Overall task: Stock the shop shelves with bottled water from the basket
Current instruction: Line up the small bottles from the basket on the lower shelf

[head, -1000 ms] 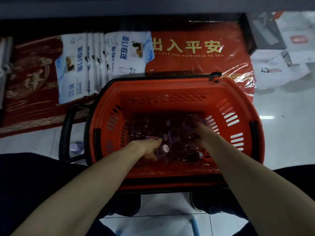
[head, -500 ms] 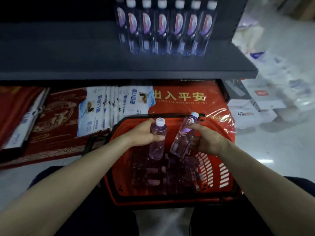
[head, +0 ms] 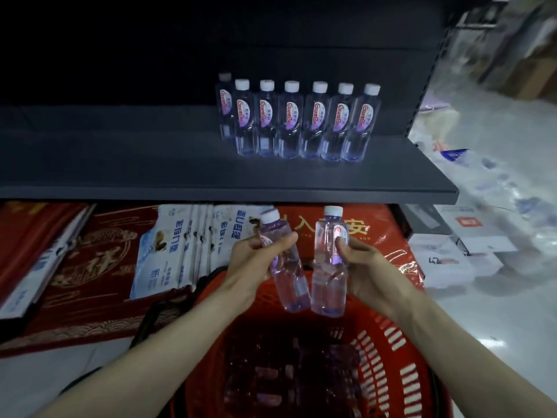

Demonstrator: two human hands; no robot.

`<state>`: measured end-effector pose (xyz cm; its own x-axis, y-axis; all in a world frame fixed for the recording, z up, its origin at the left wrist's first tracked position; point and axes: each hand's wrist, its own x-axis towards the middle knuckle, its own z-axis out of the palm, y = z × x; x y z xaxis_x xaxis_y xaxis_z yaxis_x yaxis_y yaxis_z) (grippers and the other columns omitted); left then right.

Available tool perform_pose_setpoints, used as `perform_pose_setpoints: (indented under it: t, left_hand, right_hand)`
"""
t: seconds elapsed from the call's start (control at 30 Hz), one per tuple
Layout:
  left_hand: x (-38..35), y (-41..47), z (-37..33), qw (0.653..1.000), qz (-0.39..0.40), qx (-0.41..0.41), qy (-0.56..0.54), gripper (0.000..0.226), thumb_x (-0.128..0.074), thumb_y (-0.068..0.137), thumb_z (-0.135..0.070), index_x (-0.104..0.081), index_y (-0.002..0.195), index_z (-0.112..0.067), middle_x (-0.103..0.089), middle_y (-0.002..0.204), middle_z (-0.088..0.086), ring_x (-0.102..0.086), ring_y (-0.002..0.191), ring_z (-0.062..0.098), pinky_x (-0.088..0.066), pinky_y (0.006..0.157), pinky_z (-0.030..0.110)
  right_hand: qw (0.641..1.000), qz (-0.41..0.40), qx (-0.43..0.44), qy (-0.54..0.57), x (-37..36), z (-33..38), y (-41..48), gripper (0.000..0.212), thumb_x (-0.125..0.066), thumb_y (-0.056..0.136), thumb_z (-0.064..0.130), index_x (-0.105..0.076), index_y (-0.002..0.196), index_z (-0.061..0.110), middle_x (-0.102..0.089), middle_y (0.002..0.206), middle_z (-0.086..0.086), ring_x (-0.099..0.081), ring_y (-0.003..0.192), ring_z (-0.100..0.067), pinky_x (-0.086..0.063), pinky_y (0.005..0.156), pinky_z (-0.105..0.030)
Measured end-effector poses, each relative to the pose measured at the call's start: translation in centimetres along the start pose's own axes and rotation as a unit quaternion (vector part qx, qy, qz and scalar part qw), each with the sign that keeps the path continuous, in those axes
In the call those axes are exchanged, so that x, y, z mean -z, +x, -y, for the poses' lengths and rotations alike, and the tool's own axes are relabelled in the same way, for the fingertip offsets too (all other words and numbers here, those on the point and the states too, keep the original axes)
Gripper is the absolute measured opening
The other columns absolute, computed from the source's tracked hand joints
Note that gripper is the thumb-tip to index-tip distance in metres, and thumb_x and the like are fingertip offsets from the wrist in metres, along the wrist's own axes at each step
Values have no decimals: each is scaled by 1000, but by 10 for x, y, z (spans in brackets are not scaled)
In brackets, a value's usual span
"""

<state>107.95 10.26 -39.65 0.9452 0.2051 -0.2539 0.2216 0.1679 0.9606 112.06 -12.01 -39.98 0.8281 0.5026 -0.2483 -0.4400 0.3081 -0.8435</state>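
My left hand (head: 256, 260) grips a clear water bottle (head: 289, 282) with a white cap, tilted to the left. My right hand (head: 364, 267) holds a second bottle (head: 328, 285) nearly upright, thumb on its label. Both bottles hang side by side above the red basket (head: 388, 351), just below the front edge of the dark shelf (head: 150, 164). More bottles (head: 289, 378) lie in the basket's bottom. A row of several bottles (head: 301, 122) with red and white labels stands upright on the shelf's right half.
Red mats (head: 90, 273) and white packets (head: 177, 251) lie on the level under the shelf. White bags and boxes (head: 470, 245) sit on the pale floor to the right. The shelf's left half is bare.
Both hands came out of the basket, each with a bottle, and rose toward the shelf. The right bottle turned from tilted to nearly upright. The view tipped upward, showing more of the shelf.
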Motion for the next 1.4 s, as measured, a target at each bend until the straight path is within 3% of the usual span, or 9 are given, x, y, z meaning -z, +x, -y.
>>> perform_pose_setpoints:
  t: [0.17, 0.3, 0.47, 0.67, 0.77, 0.9, 1.0, 1.17, 1.4]
  left_hand:
    - [-15, 2, -9, 998, 28, 60, -15, 30, -80, 86, -45, -76, 107, -24, -81, 99, -2, -76, 94, 18, -56, 97, 49]
    - [-22, 5, -14, 988, 26, 146, -29, 40, -73, 89, -50, -71, 111, -16, -66, 57, -8, -65, 51, 6, -53, 78, 35]
    - [-20, 2, -14, 968, 60, 219, -106, 49, -77, 90, -37, -71, 128, -6, -78, 114, 16, -76, 92, 29, -65, 77, 40]
    - [-14, 3, -15, 951, 114, 251, -142, 25, -66, 91, 0, -71, 115, -8, -76, 105, 18, -74, 92, 33, -63, 81, 42]
    - [-8, 5, -16, 953, 101, 254, -130, 36, -48, 83, 17, -67, 102, -8, -74, 99, 18, -74, 80, 29, -63, 61, 35]
    - [-5, 3, -20, 971, 108, 207, -47, 24, -63, 90, 14, -73, 103, -4, -79, 95, 13, -77, 73, 19, -60, 57, 25]
    - [-6, -2, -23, 983, 98, 155, -23, 31, -74, 86, 8, -73, 114, -5, -81, 100, 7, -78, 80, 16, -60, 72, 28]
    - [-6, -22, -27, 994, 78, 71, -21, 49, -84, 79, 2, -68, 121, -16, -81, 105, 5, -79, 95, 21, -60, 78, 30]
    - [-11, -25, -37, 999, 44, -17, 25, 53, -92, 67, 3, -75, 114, -14, -81, 104, 5, -77, 102, 23, -59, 87, 35]
  right_hand:
    - [997, -59, -3, -59, -5, -1, 15, 41, -63, 100, 24, -63, 131, -4, -66, 129, -31, -63, 112, -46, -43, 112, -64]
    - [995, -80, -9, -66, -7, -2, 26, 51, -70, 95, 36, -65, 130, -1, -64, 131, -32, -64, 118, -51, -44, 109, -66]
    - [994, -88, -23, -53, -10, -12, 27, 47, -71, 95, 36, -68, 126, 2, -67, 128, -31, -64, 118, -53, -50, 103, -65]
    - [993, -92, -44, -65, -18, -14, 24, 39, -77, 89, 41, -78, 112, 10, -75, 115, -23, -73, 105, -44, -59, 94, -55]
    - [993, -77, -55, -67, -19, -14, 20, 42, -73, 94, 41, -73, 120, 8, -70, 124, -27, -70, 110, -46, -54, 100, -58]
    - [992, -85, -62, -68, -18, -11, 14, 51, -68, 97, 40, -65, 133, 3, -66, 133, -27, -62, 124, -50, -45, 109, -64]
    - [993, -77, -59, -70, -18, -9, 7, 50, -72, 95, 34, -64, 134, 3, -64, 135, -28, -58, 127, -52, -43, 110, -65]
    - [993, -86, -16, -83, -23, 0, -7, 50, -76, 81, -3, -63, 129, -1, -70, 123, -29, -68, 114, -50, -56, 99, -59]
    - [985, -123, 68, -102, -33, 31, -11, 39, -76, 78, -9, -67, 117, -6, -74, 106, -31, -71, 94, -46, -60, 89, -56]
